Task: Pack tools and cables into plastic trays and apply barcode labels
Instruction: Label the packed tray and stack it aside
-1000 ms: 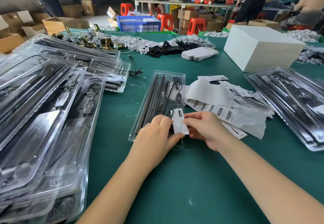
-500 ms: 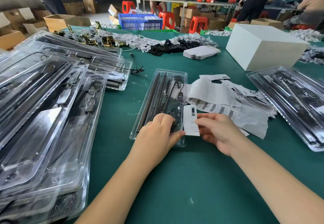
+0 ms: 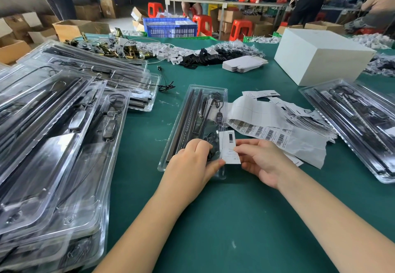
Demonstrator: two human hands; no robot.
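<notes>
A clear plastic tray (image 3: 188,106) with dark rods and a black cable lies lengthwise in the middle of the green table. My left hand (image 3: 192,163) rests on the tray's near end, its thumb touching the lower edge of a small white leaflet (image 3: 227,146). My right hand (image 3: 260,159) pinches the leaflet's right edge and holds it over the tray's near right corner. Strips of barcode labels (image 3: 265,131) on white backing paper lie just right of the tray.
Stacks of packed clear trays (image 3: 53,144) fill the left side, and more packed trays (image 3: 350,123) sit at the right. A white box (image 3: 316,59), flat cards (image 3: 243,64), black parts and brass hardware lie farther back. People work at a table beyond.
The leaflet has come away from my left fingers and shifted right, opened out flatter in my right hand. The left hand stays on the tray's near end.
</notes>
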